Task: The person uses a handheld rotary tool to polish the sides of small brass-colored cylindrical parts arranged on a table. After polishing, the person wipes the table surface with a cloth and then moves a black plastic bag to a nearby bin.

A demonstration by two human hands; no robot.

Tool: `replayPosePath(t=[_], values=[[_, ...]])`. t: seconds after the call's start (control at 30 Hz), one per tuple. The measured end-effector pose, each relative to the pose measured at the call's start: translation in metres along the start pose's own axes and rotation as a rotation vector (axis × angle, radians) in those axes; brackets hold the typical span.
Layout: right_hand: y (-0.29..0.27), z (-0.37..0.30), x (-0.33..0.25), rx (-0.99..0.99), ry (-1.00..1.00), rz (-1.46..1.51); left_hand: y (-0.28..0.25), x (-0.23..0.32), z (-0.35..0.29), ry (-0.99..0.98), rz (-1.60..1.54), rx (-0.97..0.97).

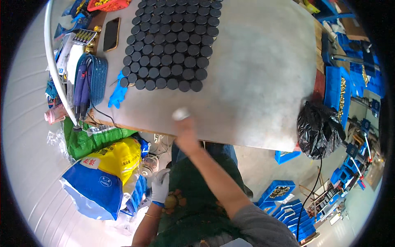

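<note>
My right hand (187,131) reaches over the near edge of the table and is smeared by motion. A small whitish round thing (181,114) shows at its fingertips, too blurred to name. My left hand (160,186), in a white glove, is low beside my dark green apron (193,197), off the table; its fingers hardly show. Beyond my right hand, black round lids (166,59) stand packed together in rows on the grey tabletop (255,82). Left of their near corner lies a blue glove (118,94).
At the left edge are a phone (111,34), a blue basket (98,78) with purple-handled tools and a red basket (110,5). Blue-and-yellow bags (96,185) sit below. A black plastic bag (319,127) hangs at the right corner, near blue bins (332,88) of brass parts.
</note>
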State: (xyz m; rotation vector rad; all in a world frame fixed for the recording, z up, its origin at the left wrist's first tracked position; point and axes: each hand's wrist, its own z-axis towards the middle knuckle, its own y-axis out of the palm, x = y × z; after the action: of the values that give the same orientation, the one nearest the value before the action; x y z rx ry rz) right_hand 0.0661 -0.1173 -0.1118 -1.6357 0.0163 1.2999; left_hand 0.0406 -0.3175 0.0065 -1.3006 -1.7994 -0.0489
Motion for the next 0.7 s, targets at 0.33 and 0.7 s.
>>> replayPosePath(t=[0.33, 0.7], values=[[-0.149, -0.002, 0.059, -0.066, 0.493, 0.36, -0.008, -0.027, 0.003, -0.071, -0.06, -0.032], [-0.19, 0.142, 0.164, 0.182, -0.164, -0.37, -0.001, -0.014, 0.007, -0.089, -0.02, -0.082]])
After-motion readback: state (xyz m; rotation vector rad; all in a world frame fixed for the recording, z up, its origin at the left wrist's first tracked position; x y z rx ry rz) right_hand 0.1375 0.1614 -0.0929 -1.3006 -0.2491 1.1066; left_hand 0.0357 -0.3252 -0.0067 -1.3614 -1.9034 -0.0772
